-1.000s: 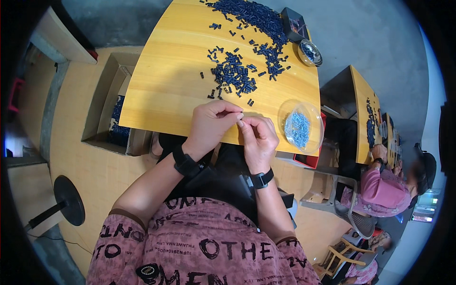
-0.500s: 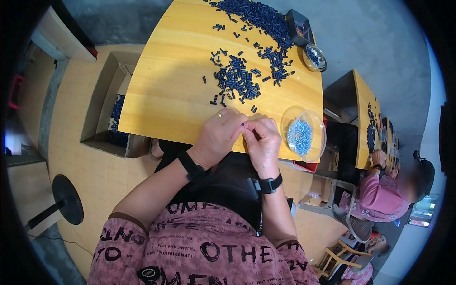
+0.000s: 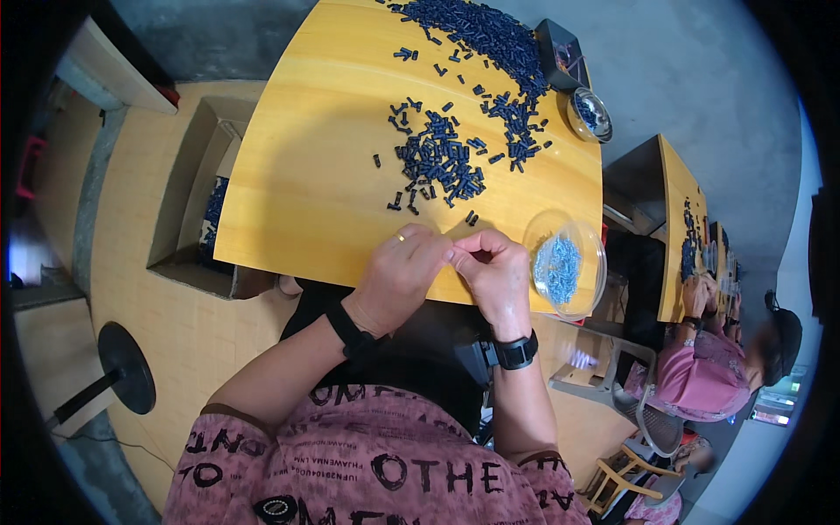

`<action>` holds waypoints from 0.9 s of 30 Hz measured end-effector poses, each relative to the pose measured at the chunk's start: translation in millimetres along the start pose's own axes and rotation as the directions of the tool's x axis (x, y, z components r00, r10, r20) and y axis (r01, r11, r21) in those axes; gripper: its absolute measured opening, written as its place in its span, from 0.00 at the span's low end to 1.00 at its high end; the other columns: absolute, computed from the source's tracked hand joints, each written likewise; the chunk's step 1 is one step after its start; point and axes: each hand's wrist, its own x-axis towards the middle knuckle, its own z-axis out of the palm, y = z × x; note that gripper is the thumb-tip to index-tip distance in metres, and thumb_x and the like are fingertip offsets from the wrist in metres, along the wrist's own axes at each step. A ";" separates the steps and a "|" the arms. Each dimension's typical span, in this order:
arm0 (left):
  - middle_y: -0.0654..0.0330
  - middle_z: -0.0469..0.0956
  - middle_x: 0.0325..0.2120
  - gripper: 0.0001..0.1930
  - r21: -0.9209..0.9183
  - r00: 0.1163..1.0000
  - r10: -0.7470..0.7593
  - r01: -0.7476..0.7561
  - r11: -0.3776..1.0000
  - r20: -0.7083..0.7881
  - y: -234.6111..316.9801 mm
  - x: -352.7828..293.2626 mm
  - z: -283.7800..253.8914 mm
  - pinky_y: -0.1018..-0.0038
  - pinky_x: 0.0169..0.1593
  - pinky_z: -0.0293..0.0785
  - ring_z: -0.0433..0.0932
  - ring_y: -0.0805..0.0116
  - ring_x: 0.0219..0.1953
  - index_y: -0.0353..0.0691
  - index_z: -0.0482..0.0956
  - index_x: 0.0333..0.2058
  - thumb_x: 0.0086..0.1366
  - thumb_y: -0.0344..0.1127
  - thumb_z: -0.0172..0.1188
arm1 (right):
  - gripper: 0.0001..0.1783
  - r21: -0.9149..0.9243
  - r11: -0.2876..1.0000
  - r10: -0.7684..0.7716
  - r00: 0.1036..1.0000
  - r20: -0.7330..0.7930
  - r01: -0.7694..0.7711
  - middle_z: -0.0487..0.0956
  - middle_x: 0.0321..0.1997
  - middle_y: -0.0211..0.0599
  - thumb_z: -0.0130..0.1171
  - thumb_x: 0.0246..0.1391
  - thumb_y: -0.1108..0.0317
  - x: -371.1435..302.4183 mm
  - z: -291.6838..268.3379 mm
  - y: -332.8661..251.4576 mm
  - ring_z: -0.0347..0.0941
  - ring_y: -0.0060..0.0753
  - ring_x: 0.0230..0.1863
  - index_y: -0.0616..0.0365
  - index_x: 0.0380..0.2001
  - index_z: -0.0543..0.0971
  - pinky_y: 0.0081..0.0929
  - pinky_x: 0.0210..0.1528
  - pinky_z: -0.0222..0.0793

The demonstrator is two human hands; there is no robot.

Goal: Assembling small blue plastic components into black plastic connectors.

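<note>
My left hand (image 3: 404,268) and my right hand (image 3: 495,273) meet over the near edge of the yellow wooden table (image 3: 302,175). Thumbs and forefingers of both are pinched together, fingertips touching. Whatever they hold between them is too small and too covered to make out. Just beyond the hands lies a pile of small dark-blue plastic parts (image 3: 440,157), with a few loose ones around it. To the right of my right hand stands a clear round plastic tub (image 3: 598,282) with many small shiny silvery-blue pieces (image 3: 557,267) in it.
A larger heap of dark parts (image 3: 477,35) covers the far side, beside a black tray (image 3: 562,57) and a metal bowl (image 3: 589,115). An open cardboard box (image 3: 179,206) stands on the floor at left. Another person (image 3: 700,367) works at a table on the right.
The dark bit that showed between my fingertips is now out of sight. My right hand has shifted slightly right and down, and the view has moved a little.
</note>
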 end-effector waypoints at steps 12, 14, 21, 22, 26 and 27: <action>0.55 0.78 0.27 0.08 -0.031 0.998 -0.043 0.044 0.999 0.053 -3.5 -0.5 -0.1 0.68 0.33 0.75 0.80 0.54 0.33 0.36 0.79 0.36 0.56 0.21 0.63 | 0.07 -0.028 0.999 0.021 0.999 0.048 -0.019 0.76 0.24 0.35 0.70 0.45 0.80 8.6 0.1 0.6 0.73 0.25 0.25 0.64 0.24 0.79 0.23 0.29 0.69; 0.55 0.77 0.27 0.09 -0.024 0.998 -0.034 0.035 0.999 0.055 -4.4 0.9 0.6 0.68 0.34 0.75 0.79 0.56 0.34 0.36 0.77 0.36 0.54 0.21 0.61 | 0.08 -0.042 0.998 -0.035 0.997 0.066 0.038 0.75 0.23 0.36 0.70 0.44 0.81 11.1 0.1 3.7 0.72 0.26 0.24 0.64 0.24 0.79 0.23 0.28 0.67; 0.53 0.76 0.29 0.10 0.027 0.999 0.033 -0.034 0.999 0.014 -3.3 1.1 3.9 0.67 0.39 0.76 0.78 0.56 0.36 0.36 0.75 0.35 0.53 0.22 0.59 | 0.08 -0.148 0.972 -0.179 0.983 0.033 0.182 0.74 0.22 0.36 0.70 0.44 0.80 9.8 1.5 10.9 0.71 0.27 0.23 0.63 0.23 0.78 0.24 0.27 0.66; 0.53 0.76 0.29 0.10 0.027 0.999 0.052 -0.052 0.998 0.001 -2.5 -0.3 4.2 0.67 0.39 0.76 0.78 0.56 0.36 0.36 0.75 0.35 0.53 0.22 0.59 | 0.07 -0.104 0.988 -0.107 0.994 0.039 0.110 0.75 0.23 0.35 0.69 0.45 0.79 9.3 2.5 11.6 0.71 0.25 0.24 0.63 0.24 0.79 0.23 0.28 0.66; 0.53 0.79 0.32 0.09 0.010 1.000 -0.026 0.025 1.000 0.006 -0.5 -1.4 3.7 0.65 0.40 0.76 0.79 0.53 0.36 0.37 0.77 0.37 0.56 0.23 0.63 | 0.05 0.095 0.995 -0.002 0.992 0.124 -0.010 0.79 0.24 0.29 0.69 0.49 0.77 12.7 -3.9 13.4 0.72 0.17 0.28 0.63 0.26 0.81 0.19 0.30 0.68; 0.53 0.79 0.33 0.09 -0.004 0.998 -0.064 0.064 0.998 0.016 0.5 -2.1 2.3 0.65 0.40 0.76 0.79 0.53 0.36 0.37 0.77 0.36 0.56 0.23 0.63 | 0.04 0.102 0.992 0.057 0.987 0.151 -0.073 0.81 0.27 0.26 0.69 0.53 0.74 9.3 -7.2 7.5 0.72 0.14 0.30 0.63 0.29 0.83 0.17 0.33 0.68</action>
